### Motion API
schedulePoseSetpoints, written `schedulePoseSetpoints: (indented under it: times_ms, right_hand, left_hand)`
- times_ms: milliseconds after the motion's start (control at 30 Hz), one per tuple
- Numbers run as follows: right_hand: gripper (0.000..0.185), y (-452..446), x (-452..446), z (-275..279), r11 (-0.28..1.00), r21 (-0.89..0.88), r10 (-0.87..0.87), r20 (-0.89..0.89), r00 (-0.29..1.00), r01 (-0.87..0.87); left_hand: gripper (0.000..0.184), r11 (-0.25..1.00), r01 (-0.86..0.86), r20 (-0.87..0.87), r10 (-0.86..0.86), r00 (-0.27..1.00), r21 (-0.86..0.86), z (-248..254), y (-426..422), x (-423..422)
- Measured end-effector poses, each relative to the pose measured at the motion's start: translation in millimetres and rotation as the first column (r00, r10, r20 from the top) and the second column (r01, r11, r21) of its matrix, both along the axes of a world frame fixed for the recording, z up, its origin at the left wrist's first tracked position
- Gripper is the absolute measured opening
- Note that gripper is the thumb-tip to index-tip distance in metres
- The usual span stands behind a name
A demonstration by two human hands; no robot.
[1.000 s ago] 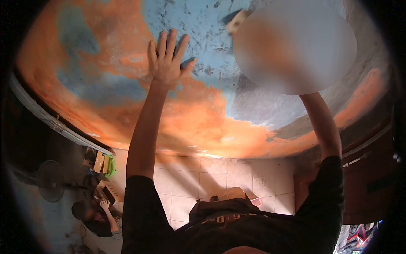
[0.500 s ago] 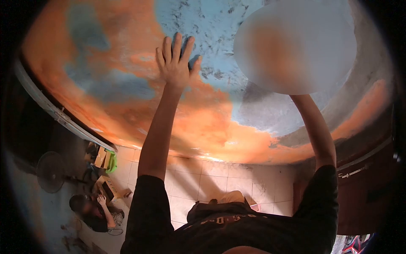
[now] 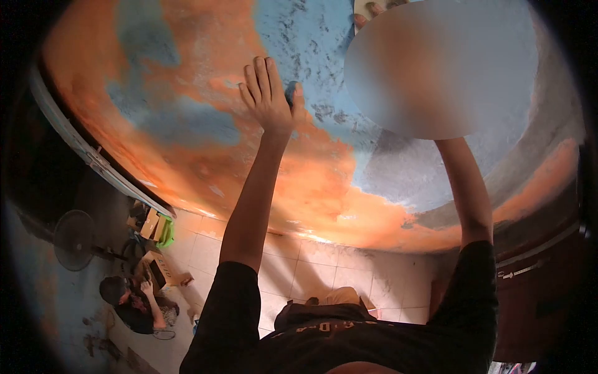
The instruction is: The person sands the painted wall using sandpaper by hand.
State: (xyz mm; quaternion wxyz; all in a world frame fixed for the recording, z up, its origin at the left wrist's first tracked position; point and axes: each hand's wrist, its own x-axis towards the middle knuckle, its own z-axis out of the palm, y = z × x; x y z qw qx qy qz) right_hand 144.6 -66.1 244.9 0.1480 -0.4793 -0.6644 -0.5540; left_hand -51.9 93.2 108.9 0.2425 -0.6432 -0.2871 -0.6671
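My left hand lies flat with its fingers stretched out on a wall patched in orange and blue. Its palm faces the wall at the border between the two colours. A round blur covers most of my right hand, and only some fingertips show at the top edge. Those fingertips rest over a pale flat piece against the blue part of the wall. What kind of sheet or tool it is, I cannot make out.
At lower left a person sits by a cardboard box. A standing fan is near them, with a green bag further along. Pale floor tiles run below the wall, and a dark brown panel stands at right.
The view has shifted a little. My left hand appears slightly further right, its fingers closer together. Fingertips of my right hand and the pale flat piece now show at the top edge.
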Motion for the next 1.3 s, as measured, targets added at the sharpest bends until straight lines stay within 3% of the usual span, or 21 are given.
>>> schedulePoseSetpoints:
  times_ms: [33,100,167,233,300,367,433,467,500,567,633,700,733,833,867,900,967,1100,1167,1233,1300]
  right_hand:
    - [0.093,3.6,-4.6,1.1,0.99,0.142,-0.005,-0.054,0.999,0.013]
    - [0.09,11.9,-10.8,-15.0,0.997,0.054,-0.054,-0.013,0.998,0.054]
    - [0.089,19.3,-8.9,-27.7,0.956,-0.251,0.194,0.151,0.969,-0.152]
    - [0.092,10.0,-6.3,-8.0,0.955,-0.291,0.11,0.179,0.978,-0.054]
    - [0.092,6.5,2.8,3.9,0.992,0.119,0.043,-0.058,0.997,-0.036]
    - [0.086,0.5,-3.5,-5.1,0.983,0.184,0.044,-0.102,0.994,-0.025]
    - [0.079,4.5,-0.9,-34.7,0.978,-0.208,0.043,0.119,0.992,-0.018]
    - [0.085,12.6,9.5,-52.6,0.953,-0.228,0.235,0.137,0.962,-0.2]
    - [0.085,3.0,11.9,-45.7,0.956,-0.221,0.227,0.132,0.965,-0.195]
    - [0.089,-20.0,15.2,-22.9,0.97,-0.217,-0.104,0.014,0.994,0.105]
    - [0.092,-21.1,30.5,-21.5,0.999,-0.034,0.022,-0.129,0.991,-0.027]
    - [0.092,-21.2,30.1,-41.7,0.997,-0.009,-0.075,-0.06,0.995,0.075]
    - [0.093,-19.8,34.6,-53.4,0.991,-0.131,0.005,0.161,0.987,0.016]
    - [0.089,-31.3,52.4,-47.5,0.965,-0.257,0.092,0.138,0.986,-0.054]
    - [0.088,-35.7,60.4,-46.3,0.974,-0.204,-0.096,0.006,0.995,0.096]
    - [0.088,-38.5,60.4,-48.6,0.971,-0.21,-0.116,-0.004,0.993,0.113]
    - [0.086,-41.9,55.6,-52.9,0.99,0.115,-0.067,-0.17,0.983,0.087]
    - [0.087,-47.4,73.0,-92.0,0.971,-0.224,0.087,0.02,0.996,-0.08]
    - [0.086,-55.8,81.2,-96.1,0.986,-0.158,0.045,-0.11,0.993,-0.062]
    - [0.086,-61.8,73.2,-110.0,0.962,0.199,-0.08,-0.452,0.889,0.188]
    - [0.083,-69.7,50.4,-148.6,0.963,0.085,-0.163,-0.572,0.804,0.256]
  left_hand:
    - [0.069,1.0,0.007,0.015,-0.007,1.0,-0.02,-0.3,0.6,0.1]
    - [0.07,0.999,-0.005,0.02,0.005,1.0,-0.041,0.5,-0.1,-2.1]
    - [0.071,0.998,-0.01,0.019,0.011,1.0,-0.063,1.3,-3.5,-2.0]
    - [0.068,0.999,0.041,0.112,-0.04,0.993,-0.01,4.5,-5.1,0.4]
    - [0.067,0.999,0.048,0.118,-0.047,0.992,-0.012,5.4,-4.7,1.0]
    - [0.067,0.999,0.053,0.13,-0.05,0.99,-0.014,3.7,-4.7,0.8]
    - [0.072,0.994,0.073,0.038,-0.07,0.997,-0.076,0.6,-1.8,-3.8]
    - [0.072,0.994,0.079,0.03,-0.077,0.997,-0.075,-1.3,-2.5,-2.9]
    - [0.069,0.996,0.071,0.069,-0.067,0.995,-0.053,-1.3,-2.9,-1.5]
    - [0.067,0.997,0.072,0.098,-0.07,0.993,-0.016,2.0,1.6,-0.1]
    - [0.066,0.997,0.079,0.089,-0.078,0.993,-0.011,-2.1,1.7,0.1]
    - [0.067,0.999,0.036,-0.016,-0.035,0.999,0.004,-7.5,0.3,-1.4]
    - [0.068,0.999,-0.013,-0.13,0.017,0.991,0.032,-7.7,0.4,-5.3]
    - [0.067,0.99,-0.003,-0.219,0.034,0.975,0.142,-11.2,5.5,-6.0]
    - [0.067,0.989,0.018,-0.229,0.016,0.973,0.146,-11.3,8.8,-5.5]
    - [0.066,0.993,0.019,-0.222,0.008,0.975,0.12,-11.8,7.1,-6.0]
    - [0.066,0.996,0.031,-0.212,-0.013,0.977,0.083,-15.7,2.0,-4.2]
    - [0.064,0.993,0.042,-0.201,-0.02,0.979,0.106,-15.6,3.2,-5.2]
    - [0.064,0.993,0.057,-0.197,-0.034,0.98,0.107,-12.6,6.6,-3.2]
    - [0.064,0.996,0.024,-0.16,-0.009,0.987,0.092,-14.9,6.3,-1.3]
    - [0.064,0.995,0.042,-0.159,-0.027,0.987,0.088,-14.3,4.4,-0.5]
